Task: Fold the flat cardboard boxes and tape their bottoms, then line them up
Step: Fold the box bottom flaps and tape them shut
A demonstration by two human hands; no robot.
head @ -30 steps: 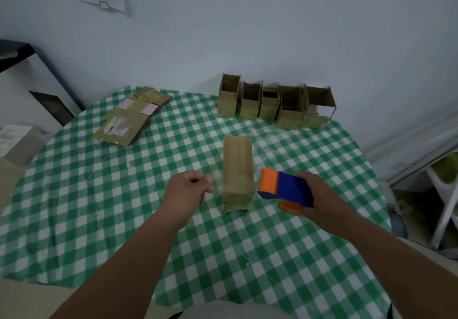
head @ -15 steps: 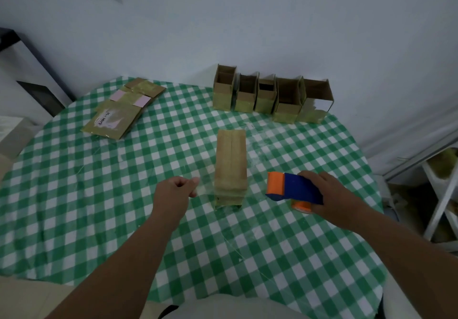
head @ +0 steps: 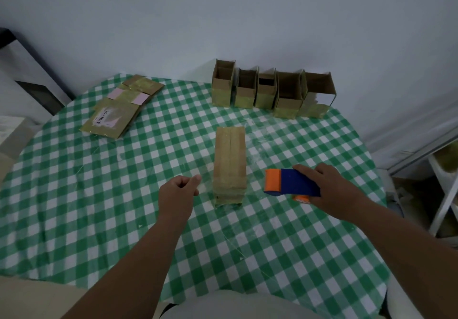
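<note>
Moving away to the right, the right hand (head: 329, 190) grips the tape roller (head: 290, 182); the left hand (head: 177, 192) pinches something unclear; the box (head: 230, 162) mid-tabletop looks taped

Pale wall (head: 247, 21) behind; green checked tablecloth (head: 99, 194); white rack (head: 446, 194) right; dim light.

Dim, even, bluish indoor light; soft faint shadows; wide-angle bending at edges; slight overall softness.
</note>
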